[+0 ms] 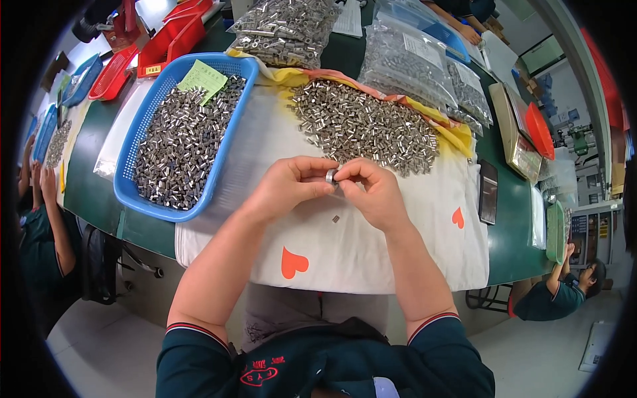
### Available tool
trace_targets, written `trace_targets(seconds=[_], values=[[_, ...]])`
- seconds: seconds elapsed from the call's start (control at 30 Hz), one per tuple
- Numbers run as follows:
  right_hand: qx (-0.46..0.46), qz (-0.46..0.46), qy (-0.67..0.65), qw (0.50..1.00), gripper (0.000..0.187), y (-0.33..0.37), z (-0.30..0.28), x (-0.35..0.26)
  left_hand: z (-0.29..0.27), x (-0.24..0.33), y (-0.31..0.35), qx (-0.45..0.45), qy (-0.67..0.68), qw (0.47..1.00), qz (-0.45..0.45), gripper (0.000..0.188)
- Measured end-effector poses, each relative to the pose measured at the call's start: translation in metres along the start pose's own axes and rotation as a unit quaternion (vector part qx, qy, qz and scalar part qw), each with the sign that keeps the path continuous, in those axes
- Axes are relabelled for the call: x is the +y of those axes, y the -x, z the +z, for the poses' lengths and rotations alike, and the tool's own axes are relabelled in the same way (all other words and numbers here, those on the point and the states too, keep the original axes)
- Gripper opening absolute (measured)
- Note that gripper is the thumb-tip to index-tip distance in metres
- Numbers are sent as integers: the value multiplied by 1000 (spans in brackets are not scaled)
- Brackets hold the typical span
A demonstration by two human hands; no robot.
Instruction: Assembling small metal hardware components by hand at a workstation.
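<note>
A small silver metal ring (330,176) is pinched between the fingertips of both hands, above the white cloth (358,265). My left hand (292,186) closes on its left side with thumb and fingers. From the other side my right hand (373,196) grips it too, fingers curled. Whether something sits inside the ring is too small to make out. A single short metal piece (336,219) lies on the cloth just below the hands. Beyond them spreads a heap of short silver metal sleeves (365,123).
On the left stands a blue basket (123,166) full of similar metal pieces, a green paper slip (203,81) on top. Clear bags of metal parts (285,33) line the back. A dark phone (488,192) lies at right. Other people sit at both sides.
</note>
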State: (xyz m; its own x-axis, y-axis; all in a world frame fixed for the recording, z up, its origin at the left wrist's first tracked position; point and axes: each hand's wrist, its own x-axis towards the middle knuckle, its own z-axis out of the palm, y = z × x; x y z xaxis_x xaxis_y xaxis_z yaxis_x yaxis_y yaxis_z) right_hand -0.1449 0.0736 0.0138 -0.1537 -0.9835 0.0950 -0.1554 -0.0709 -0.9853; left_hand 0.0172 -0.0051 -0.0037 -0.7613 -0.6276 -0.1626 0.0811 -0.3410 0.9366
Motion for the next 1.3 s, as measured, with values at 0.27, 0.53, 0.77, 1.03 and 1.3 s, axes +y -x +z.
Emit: trace_targets(seconds=[0.27,0.53,0.77,1.03,1.3], values=[[34,-103,234,966,7,3,11,-14,4,4,3,16,-89,996,6,37],[-7,-102,201,974,7,1,1,-14,3,6,4,9,12,1000,-12,36],[85,-22,195,977,12,-6,-7,-3,15,3,8,-6,-214,977,18,34],[46,-145,414,898,9,-17,6,20,16,6,12,-80,-312,941,107,33],[58,-85,350,931,8,-9,5,8,0,-2,0,35,-15,999,28,34]])
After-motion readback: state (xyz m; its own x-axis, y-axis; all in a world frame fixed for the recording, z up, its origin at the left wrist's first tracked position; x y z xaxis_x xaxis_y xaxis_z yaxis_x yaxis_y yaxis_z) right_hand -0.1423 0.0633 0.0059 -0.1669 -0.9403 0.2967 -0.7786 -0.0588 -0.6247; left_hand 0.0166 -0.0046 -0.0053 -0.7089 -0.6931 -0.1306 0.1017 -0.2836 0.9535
